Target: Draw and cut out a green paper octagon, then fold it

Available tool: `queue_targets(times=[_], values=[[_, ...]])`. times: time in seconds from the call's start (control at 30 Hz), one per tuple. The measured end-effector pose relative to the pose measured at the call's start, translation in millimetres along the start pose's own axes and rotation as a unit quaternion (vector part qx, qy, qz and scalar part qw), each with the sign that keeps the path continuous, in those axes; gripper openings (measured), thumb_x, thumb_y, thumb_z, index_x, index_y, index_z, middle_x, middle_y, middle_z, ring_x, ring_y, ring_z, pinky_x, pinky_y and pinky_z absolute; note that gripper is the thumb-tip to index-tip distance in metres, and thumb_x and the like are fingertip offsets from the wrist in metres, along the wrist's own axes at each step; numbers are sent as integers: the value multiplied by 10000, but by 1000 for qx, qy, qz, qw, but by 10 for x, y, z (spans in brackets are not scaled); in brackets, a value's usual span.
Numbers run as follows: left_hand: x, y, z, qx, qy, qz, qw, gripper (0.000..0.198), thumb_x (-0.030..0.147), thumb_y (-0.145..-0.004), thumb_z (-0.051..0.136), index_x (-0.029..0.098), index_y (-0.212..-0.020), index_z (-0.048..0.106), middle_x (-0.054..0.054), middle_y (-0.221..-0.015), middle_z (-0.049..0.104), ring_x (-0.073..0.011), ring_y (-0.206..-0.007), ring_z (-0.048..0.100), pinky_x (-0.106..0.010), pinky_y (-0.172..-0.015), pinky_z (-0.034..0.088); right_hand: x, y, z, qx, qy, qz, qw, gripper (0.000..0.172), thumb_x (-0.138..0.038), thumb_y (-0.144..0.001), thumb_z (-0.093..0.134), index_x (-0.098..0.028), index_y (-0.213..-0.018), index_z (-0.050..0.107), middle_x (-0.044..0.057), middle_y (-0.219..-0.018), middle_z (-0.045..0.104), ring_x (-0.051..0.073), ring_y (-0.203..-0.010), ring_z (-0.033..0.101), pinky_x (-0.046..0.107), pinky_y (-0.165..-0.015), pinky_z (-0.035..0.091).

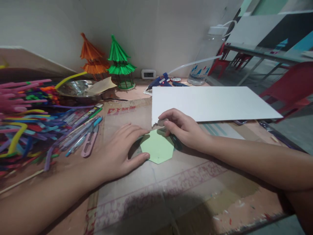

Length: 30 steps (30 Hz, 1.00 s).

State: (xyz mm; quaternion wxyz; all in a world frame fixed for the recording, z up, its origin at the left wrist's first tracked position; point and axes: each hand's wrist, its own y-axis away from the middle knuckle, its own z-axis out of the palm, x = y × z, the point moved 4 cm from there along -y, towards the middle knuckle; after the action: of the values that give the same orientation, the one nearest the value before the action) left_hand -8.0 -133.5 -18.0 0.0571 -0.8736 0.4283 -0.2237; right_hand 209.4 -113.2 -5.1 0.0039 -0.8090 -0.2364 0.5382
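Observation:
A pale green paper polygon (158,147) lies flat on the table between my hands. My left hand (126,148) rests at its left side, fingers apart, with the thumb on the paper's edge and nothing held. Above the paper's upper right edge, my right hand (181,127) pinches a small round grey disc (161,122) like a coin between thumb and index finger. The other fingers of this hand curl close to the paper and are partly hidden.
A white board (210,102) lies beyond my right hand, with a blue glue gun (160,81) behind it. Pipe cleaners (17,130), a pink cutter (90,140) and a metal bowl (73,89) are left. Orange (94,57) and green towers (119,62) stand by the wall.

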Motion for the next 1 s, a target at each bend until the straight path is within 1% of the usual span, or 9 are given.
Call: queue_targets(times=[0.13,0.3,0.47,0.53,0.6,0.67,0.8,0.9,1.0], values=[[6,9,-7,17,0,1,1000,364,400,-1004,580,216,-1318,579,-123,-1285,619,-313,-1223,566,-501,-1048,484,19,-24,18,-16,10,-5,1000,149,-280,-1025,507,-200,-1138,562,11,-928,639,133,-770,672,277,-708,534],[69,-17,-9,14,1,83,996,254,275,-1024,550,229,-1240,676,-102,-1348,655,-302,-1299,551,-525,-1151,397,-31,-17,-2,-22,108,-50,993,216,-276,-1011,528,-178,-1186,609,52,-984,709,161,-824,652,307,-758,506],[68,-49,4,-11,10,74,997,227,276,-1016,560,238,-1175,717,-94,-1310,685,-301,-1285,581,-533,-1152,390,-86,-3,94,-137,164,-69,974,229,-270,-998,524,-152,-1128,670,90,-988,742,187,-859,656,322,-776,494],[71,-45,1,-8,15,68,997,229,275,-1016,558,242,-1172,722,-97,-1328,676,-302,-1283,584,-528,-1139,407,-84,-18,124,-157,187,-89,966,223,-252,-989,524,-140,-1096,686,103,-977,739,200,-890,653,340,-814,488],[75,-32,-1,-9,20,64,998,228,280,-1018,553,244,-1165,724,-100,-1322,676,-300,-1272,590,-520,-1118,434,-68,-44,115,-133,205,-91,965,206,-223,-973,528,-136,-1072,687,102,-957,729,197,-878,636,340,-807,476],[73,-15,1,-12,24,57,998,230,287,-1023,544,239,-1167,717,-105,-1315,674,-299,-1270,588,-515,-1099,459,-48,-59,81,-89,189,-63,976,176,-222,-961,544,-147,-1057,672,78,-921,711,177,-814,610,314,-742,462],[58,6,11,-11,26,51,998,235,288,-1033,530,236,-1191,697,-107,-1334,660,-293,-1296,571,-498,-1081,486,-24,-39,7,-12,46,10,999,161,-286,-983,560,-175,-1081,624,-2,-815,617,126,-681,539,269,-631,431],[57,5,20,-7,27,58,998,228,267,-1035,525,242,-1193,688,-99,-1338,663,-275,-1307,570,-476,-1099,483,13,-50,-27,20,-72,35,997,140,-274,-995,554,-179,-1086,602,-55,-723,517,90,-560,469,248,-540,384],[71,11,23,-1,25,62,998,247,253,-1031,523,253,-1238,657,-91,-1365,654,-262,-1329,563,-461,-1124,473,92,-103,-48,41,-148,64,986,99,-239,-991,558,-179,-1056,603,-66,-699,499,72,-507,452,233,-480,360]])
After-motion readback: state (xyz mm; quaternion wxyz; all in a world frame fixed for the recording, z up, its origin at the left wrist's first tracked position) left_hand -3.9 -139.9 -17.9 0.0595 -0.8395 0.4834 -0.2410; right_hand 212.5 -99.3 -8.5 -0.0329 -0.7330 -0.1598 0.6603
